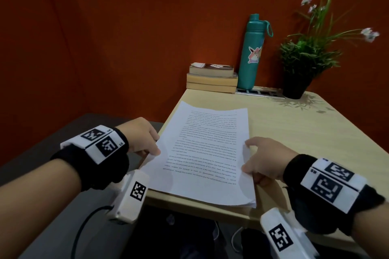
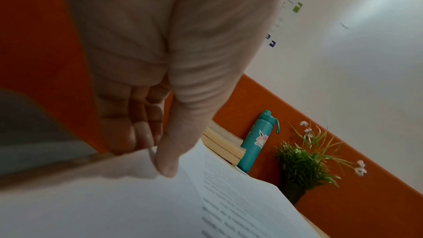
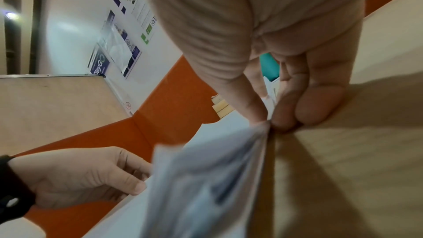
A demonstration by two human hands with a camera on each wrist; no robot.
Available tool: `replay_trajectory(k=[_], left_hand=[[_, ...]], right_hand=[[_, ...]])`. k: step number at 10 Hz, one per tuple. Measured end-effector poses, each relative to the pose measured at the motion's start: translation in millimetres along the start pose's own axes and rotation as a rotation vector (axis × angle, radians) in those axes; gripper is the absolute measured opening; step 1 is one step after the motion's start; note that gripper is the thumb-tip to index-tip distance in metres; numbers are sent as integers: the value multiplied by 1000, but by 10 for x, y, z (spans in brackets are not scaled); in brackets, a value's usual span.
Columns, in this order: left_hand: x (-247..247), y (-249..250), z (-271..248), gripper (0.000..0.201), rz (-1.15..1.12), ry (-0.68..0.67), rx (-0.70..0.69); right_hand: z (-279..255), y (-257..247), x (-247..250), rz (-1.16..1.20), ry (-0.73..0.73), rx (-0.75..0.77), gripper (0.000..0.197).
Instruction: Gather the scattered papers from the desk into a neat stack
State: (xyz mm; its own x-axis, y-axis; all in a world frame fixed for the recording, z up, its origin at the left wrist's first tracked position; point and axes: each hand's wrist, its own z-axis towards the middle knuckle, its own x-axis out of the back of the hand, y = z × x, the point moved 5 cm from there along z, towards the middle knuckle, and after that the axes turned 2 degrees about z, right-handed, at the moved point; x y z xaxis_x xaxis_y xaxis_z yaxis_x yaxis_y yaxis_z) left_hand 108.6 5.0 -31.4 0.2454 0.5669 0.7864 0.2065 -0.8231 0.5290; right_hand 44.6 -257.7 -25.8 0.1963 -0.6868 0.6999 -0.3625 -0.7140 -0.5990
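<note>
A: Two hands on one bundle. The left hand pinches the left long edge of the stack of printed papers, thumb on top and fingers curled underneath; the right hand clamps the right edge the same way.

B: Where does the stack sit?

A: On the near left part of the wooden desk, its left side overhanging the edge where the left hand holds it. The near right corner shows sheet edges fanned slightly, not flush.

B: So the gathering looks done?

A: I judge so; no loose sheets show elsewhere on the desk. The step in hand seems to be squaring. Next calls for pressing both sides inward, or tapping an edge on the desk, with a light grip so the sheets can slide level.

B: Any containers?

A: A teal water bottle stands capped at the back, contents hidden, just beside three stacked books. A black pot holds a green plant with small pale flowers.
</note>
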Motion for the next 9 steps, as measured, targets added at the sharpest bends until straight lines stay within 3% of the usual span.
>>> replay_trajectory(k=[1,2,3,4,5,7,8,9], left_hand=[[36,162,-108,42,319,41,-53],[-8,535,-291,59,548,139,-295],[-233,876,-460,77,595,-38,-431],[-431,1061,-491,89,668,-157,-430],[-559,1072,-446,87,718,-228,-411],[-641,1045,-328,89,712,-278,-380],[-686,1024,-210,91,804,-291,-403],[-694,981,-136,84,761,-270,-417]], right_hand=[[-24,-57,15,-104,-29,-6,42],[-72,-122,52,-235,-41,27,41],[-124,-138,70,-313,-22,45,40],[-155,-118,64,-331,-5,64,46],[-159,-86,61,-338,-2,78,50],[5,-100,-16,-545,95,179,44],[79,-202,-79,-652,-24,253,38],[141,-243,-56,-723,-97,293,53]])
